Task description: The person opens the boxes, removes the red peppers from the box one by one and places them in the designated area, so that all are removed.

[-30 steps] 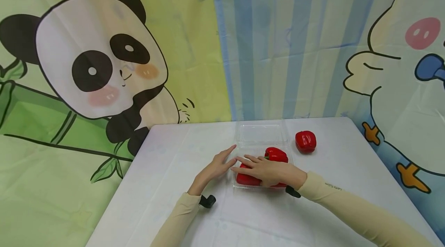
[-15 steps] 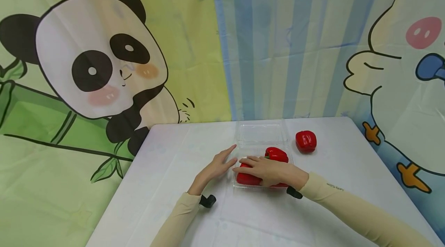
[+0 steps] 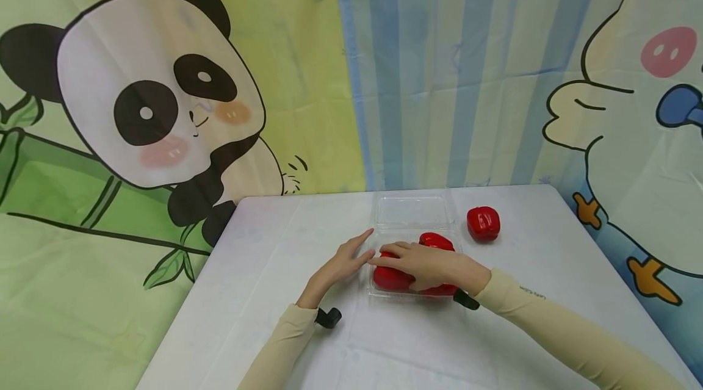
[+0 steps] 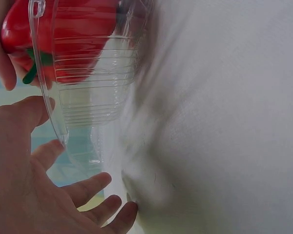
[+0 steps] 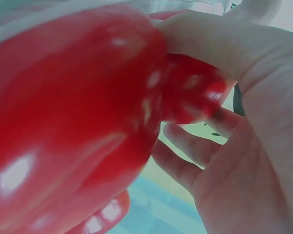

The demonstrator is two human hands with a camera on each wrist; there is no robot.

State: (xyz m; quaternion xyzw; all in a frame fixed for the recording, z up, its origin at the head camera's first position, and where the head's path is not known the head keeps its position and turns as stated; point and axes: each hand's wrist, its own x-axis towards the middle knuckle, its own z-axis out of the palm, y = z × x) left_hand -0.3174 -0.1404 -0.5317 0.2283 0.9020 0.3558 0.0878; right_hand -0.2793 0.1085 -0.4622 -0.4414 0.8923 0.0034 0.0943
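A clear plastic box [image 3: 387,296] with its lid folded back holds several red bell peppers. My right hand [image 3: 428,263] reaches over the box, with thumb and fingers around the left red bell pepper [image 3: 391,279]. That bell pepper [image 4: 78,29] shows a green stem through the box wall in the left wrist view. Another bell pepper [image 3: 439,290] lies partly under the right palm, and a third bell pepper [image 3: 436,240] sits behind the hand. My left hand [image 3: 343,260] is spread at the box's left side. In its wrist view, fingertips meet or nearly meet the rim.
One loose red bell pepper [image 3: 483,223] stands on the white table [image 3: 296,225], right of the box. The open clear lid [image 3: 412,210] lies toward the table's back edge. A printed curtain [image 3: 417,72] hangs behind.
My right hand has shifted slightly right, its fingers drawing in around the left bell pepper. More of the front right pepper shows below the palm. The left hand stays in place.
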